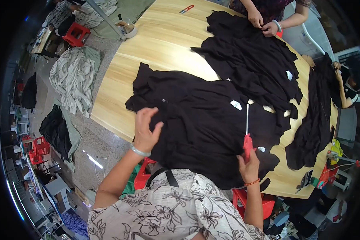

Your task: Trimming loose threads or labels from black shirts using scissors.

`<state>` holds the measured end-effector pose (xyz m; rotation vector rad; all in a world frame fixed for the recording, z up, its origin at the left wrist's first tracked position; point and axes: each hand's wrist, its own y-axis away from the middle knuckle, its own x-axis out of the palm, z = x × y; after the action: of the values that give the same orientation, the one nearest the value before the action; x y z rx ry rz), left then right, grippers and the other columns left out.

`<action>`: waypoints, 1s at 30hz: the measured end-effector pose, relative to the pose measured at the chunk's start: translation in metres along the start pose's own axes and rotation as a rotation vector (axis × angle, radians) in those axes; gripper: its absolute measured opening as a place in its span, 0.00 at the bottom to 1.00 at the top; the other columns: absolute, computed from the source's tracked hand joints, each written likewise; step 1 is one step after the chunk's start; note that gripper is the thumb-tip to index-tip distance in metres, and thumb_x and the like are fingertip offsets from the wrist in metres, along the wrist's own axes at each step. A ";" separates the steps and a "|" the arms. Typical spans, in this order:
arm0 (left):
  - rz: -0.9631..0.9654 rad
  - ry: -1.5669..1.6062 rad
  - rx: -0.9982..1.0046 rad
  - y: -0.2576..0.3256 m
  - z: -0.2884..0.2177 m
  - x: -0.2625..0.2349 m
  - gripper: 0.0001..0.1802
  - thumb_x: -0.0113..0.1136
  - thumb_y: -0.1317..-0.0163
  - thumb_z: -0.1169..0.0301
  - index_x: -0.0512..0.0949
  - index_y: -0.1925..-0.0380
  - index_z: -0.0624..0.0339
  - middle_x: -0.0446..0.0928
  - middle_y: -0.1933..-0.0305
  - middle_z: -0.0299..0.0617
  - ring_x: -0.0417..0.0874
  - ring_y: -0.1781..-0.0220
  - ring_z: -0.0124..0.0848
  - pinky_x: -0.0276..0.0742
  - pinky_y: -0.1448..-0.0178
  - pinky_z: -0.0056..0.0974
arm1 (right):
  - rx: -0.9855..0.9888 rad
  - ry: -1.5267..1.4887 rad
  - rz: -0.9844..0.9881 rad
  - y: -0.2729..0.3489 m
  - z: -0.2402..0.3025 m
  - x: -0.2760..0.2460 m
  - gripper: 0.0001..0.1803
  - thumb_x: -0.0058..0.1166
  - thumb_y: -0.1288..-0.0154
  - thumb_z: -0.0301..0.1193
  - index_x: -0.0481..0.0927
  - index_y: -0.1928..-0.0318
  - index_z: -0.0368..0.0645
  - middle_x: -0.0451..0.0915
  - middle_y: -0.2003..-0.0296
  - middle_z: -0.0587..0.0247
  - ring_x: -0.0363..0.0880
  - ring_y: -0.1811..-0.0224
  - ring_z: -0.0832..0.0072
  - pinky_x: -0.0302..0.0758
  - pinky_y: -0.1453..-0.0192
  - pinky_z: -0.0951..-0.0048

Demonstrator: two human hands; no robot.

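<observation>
A black garment [196,120] lies spread on the light wooden table [164,44] in front of me. My left hand [145,129] rests on its near left part, fingers apart, pressing the cloth. My right hand [249,164] grips red-handled scissors [247,138] whose blades point away from me over the fabric, near a small white label [236,105]. A second black garment [252,56] lies farther back. Another person's hands [264,23] hold its far edge.
Red-handled scissors [187,9] lie at the table's far end. More black cloth [316,116] hangs over the right edge. Pale fabric [74,78] and dark fabric [56,130] are piled on the floor at left, near red stools [75,34].
</observation>
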<state>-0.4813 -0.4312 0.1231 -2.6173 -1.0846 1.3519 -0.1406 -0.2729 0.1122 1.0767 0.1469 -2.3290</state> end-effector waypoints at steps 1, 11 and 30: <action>0.074 0.043 0.045 0.013 -0.001 0.003 0.25 0.65 0.53 0.74 0.73 0.52 0.62 0.71 0.55 0.51 0.72 0.51 0.48 0.67 0.45 0.45 | 0.013 -0.046 0.034 0.004 0.006 0.001 0.22 0.62 0.50 0.22 0.73 0.53 0.38 0.76 0.66 0.52 0.76 0.69 0.57 0.73 0.64 0.66; 0.226 0.262 -0.358 0.065 0.003 0.052 0.22 0.67 0.53 0.74 0.71 0.57 0.62 0.73 0.66 0.46 0.76 0.66 0.40 0.74 0.59 0.37 | -0.162 0.198 0.164 0.047 0.003 0.047 0.33 0.68 0.56 0.27 0.66 0.49 0.35 0.73 0.58 0.44 0.75 0.62 0.45 0.74 0.62 0.56; 0.164 0.772 -0.365 -0.023 -0.024 0.072 0.21 0.63 0.44 0.74 0.71 0.50 0.63 0.72 0.63 0.35 0.73 0.65 0.20 0.72 0.59 0.25 | 0.020 0.088 -0.226 -0.030 0.003 -0.030 0.23 0.67 0.49 0.32 0.73 0.55 0.37 0.78 0.69 0.53 0.79 0.66 0.60 0.74 0.61 0.65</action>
<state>-0.4492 -0.3648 0.0939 -3.0697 -1.0485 0.0581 -0.1435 -0.2355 0.1323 1.2284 0.2925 -2.4870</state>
